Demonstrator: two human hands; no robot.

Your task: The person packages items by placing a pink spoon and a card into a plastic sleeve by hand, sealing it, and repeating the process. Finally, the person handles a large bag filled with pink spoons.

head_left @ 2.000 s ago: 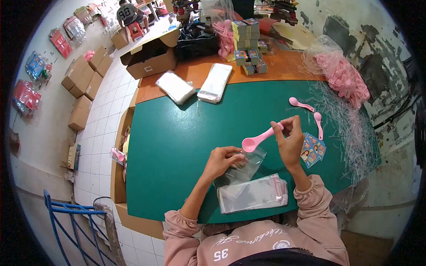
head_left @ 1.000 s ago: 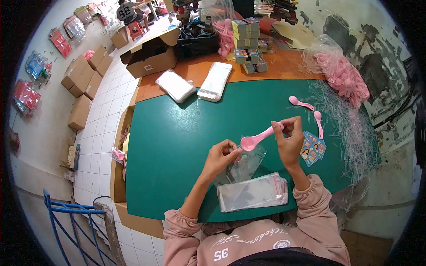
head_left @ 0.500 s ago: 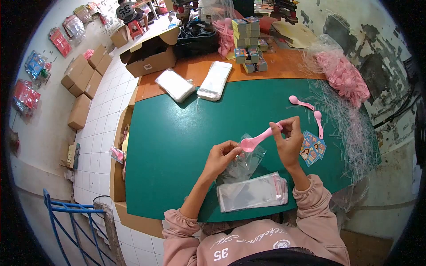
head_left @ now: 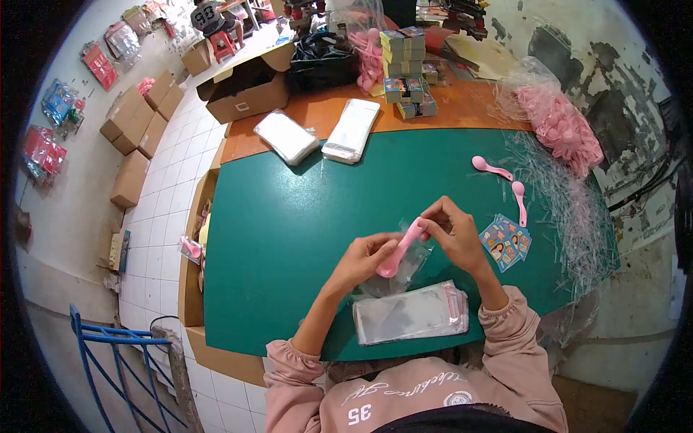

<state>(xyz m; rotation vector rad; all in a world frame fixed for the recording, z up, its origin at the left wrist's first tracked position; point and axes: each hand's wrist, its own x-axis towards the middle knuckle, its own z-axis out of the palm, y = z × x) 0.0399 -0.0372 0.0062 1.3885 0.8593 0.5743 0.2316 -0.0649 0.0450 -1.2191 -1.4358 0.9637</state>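
A pink measuring spoon [head_left: 401, 250] is held between both hands, its bowl low and its handle slanting up to the right. My left hand [head_left: 363, 261] grips it near the bowl, the thumb lying against it. At the handle's upper end, the fingertips of my right hand [head_left: 455, 232] pinch it. Behind the spoon and partly under my left hand shows a clear plastic bag [head_left: 414, 267]. Closer to my body lies a stack of clear plastic bags [head_left: 404, 316]. Small printed cards [head_left: 507, 244] rest just right of my right hand.
Two loose pink spoons [head_left: 492, 169] lie at the right of the green table [head_left: 281, 245]. Beyond are two stacks of bags [head_left: 287, 137], bundled card stacks [head_left: 404, 68], an open carton [head_left: 249, 94] and a bag of pink spoons [head_left: 559, 123]. A person [head_left: 211, 19] sits far back.
The spoon has turned from a near-level slant to a steeper one, its bowl now lower and nearer my body. My right hand has shifted slightly left, and my left hand now grips more of the spoon.
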